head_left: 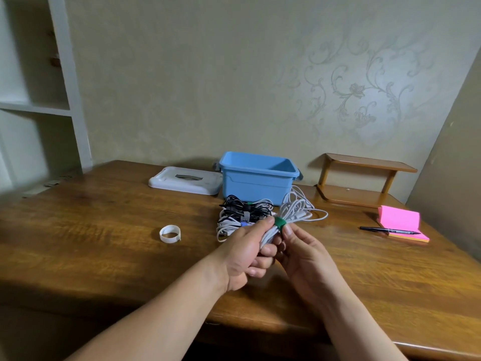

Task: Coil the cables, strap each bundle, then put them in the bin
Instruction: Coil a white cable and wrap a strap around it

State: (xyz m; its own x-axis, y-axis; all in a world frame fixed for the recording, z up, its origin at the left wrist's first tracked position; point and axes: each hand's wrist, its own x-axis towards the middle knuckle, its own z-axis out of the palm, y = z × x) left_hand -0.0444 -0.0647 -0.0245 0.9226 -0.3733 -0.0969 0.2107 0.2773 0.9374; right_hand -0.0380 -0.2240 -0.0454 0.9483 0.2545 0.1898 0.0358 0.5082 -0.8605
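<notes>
Cable bundle (291, 217) gripped left hand (250, 254); right hand (302, 254) pinching green strap (280, 223).

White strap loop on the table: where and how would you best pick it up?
Pinch the thin wall of the white strap from above, one finger inside the ring, thumb outside. It stands on edge as an open ring, hole up, so the wall is all there is to catch. It lies apart from the cables; the near side seems handiest.
</notes>
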